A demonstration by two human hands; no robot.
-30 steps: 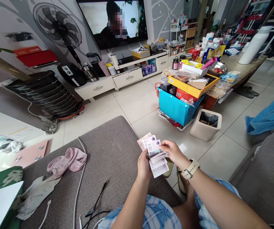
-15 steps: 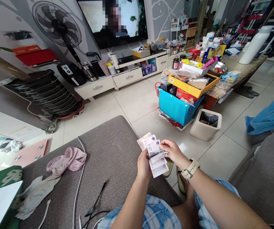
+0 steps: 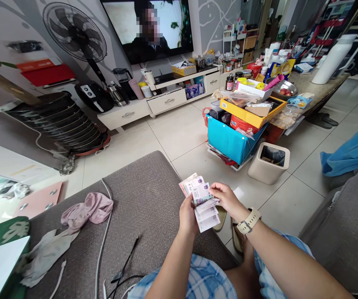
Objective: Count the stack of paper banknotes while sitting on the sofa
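Several banknotes [image 3: 201,194], mostly pale purple with a pinkish one at the far left, are fanned out between my hands above the edge of the grey sofa seat. My left hand [image 3: 188,216] is closed on the near left side of the bundle, thumb on top; its other fingers are largely hidden beneath. The middle of the notes is folded over, and their lower ends hang down toward my lap. With thumb and fingertips, my right hand [image 3: 225,198] pinches the right edge of an upper note. A beige watch [image 3: 249,221] is on my right wrist.
On the grey seat [image 3: 144,187] lie a pink cloth [image 3: 87,211], a whitish cloth [image 3: 50,253] and cables [image 3: 104,232]. Beyond my right hand stand a beige bin [image 3: 268,164] and a loaded blue box [image 3: 229,137]. Slippers [image 3: 221,218] rest on the tiles below.
My hands and the banknotes hold practically the same position. Only the picture on the television has changed.
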